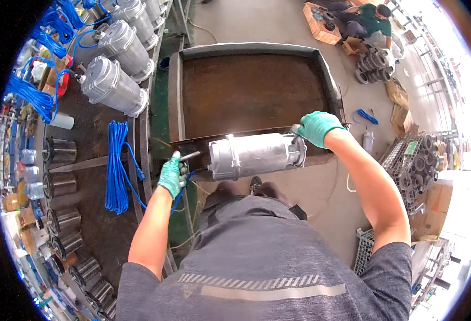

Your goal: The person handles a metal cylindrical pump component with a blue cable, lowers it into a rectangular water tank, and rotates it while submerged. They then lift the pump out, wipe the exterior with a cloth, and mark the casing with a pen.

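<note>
A silver-grey cylindrical motor housing (pixel 259 155) lies on its side across the near edge of a metal tray-like bench (pixel 179 96). My right hand (pixel 319 128), in a green glove, is closed at the housing's flanged right end, its fingertips against that end. To the left of the housing, my gloved left hand (pixel 172 174) is closed around a short grey rod-like piece (pixel 191 155); its exact kind is unclear. A blue cable (pixel 134 190) runs from a coiled bundle (pixel 118 168) on the left bench to beside my left hand.
Several similar motor housings (pixel 112 85) stand tilted on the left bench with blue cable coils (pixel 32 96). Dark metal cylinders (pixel 61 184) line that bench lower down. A wire crate of ring-shaped parts (pixel 412 166) stands at right. A person (pixel 372 24) sits at the far right beside an orange crate (pixel 321 24).
</note>
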Action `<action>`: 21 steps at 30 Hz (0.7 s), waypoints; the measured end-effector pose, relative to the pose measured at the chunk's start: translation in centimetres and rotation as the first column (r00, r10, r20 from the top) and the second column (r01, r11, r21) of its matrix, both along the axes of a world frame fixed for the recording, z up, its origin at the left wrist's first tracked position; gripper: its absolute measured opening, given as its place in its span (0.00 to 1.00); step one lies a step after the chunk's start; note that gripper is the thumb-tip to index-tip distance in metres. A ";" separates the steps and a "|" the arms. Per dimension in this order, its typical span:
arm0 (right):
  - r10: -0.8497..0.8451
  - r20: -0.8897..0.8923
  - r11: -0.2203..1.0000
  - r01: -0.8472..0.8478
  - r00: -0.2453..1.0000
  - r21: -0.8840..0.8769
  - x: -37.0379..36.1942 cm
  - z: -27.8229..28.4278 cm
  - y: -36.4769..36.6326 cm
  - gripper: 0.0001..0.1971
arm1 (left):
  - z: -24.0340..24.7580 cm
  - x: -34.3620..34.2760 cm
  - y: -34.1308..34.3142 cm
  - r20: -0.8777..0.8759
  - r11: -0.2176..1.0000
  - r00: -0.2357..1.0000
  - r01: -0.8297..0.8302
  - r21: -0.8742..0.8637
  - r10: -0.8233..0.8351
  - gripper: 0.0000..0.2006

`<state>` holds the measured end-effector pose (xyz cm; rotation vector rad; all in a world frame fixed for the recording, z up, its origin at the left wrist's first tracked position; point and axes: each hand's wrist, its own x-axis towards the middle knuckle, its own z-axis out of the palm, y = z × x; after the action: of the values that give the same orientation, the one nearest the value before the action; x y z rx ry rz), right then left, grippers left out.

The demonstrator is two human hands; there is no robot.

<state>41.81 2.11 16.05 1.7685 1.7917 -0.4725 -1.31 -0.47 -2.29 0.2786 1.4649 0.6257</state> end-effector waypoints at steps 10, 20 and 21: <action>0.267 -0.087 0.963 -0.269 0.960 -0.012 4.0 -4.9 0.2 0.21 | 0.9 0.5 -0.6 -0.050 0.997 0.996 0.074 -0.009 -0.074 0.21; 0.299 0.039 0.954 -0.297 0.953 -0.043 1.1 -2.8 0.6 0.14 | 0.9 -0.2 -5.5 -0.014 0.983 1.000 0.027 0.179 -0.025 0.22; 0.358 0.033 0.934 -0.357 0.933 -0.015 1.7 -3.7 0.6 0.13 | 0.7 -0.3 -6.1 -0.015 0.980 0.999 0.034 0.196 -0.032 0.22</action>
<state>43.47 2.76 12.33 1.3884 2.0248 -0.2968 -1.57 -6.53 -1.59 0.4603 1.4087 0.7446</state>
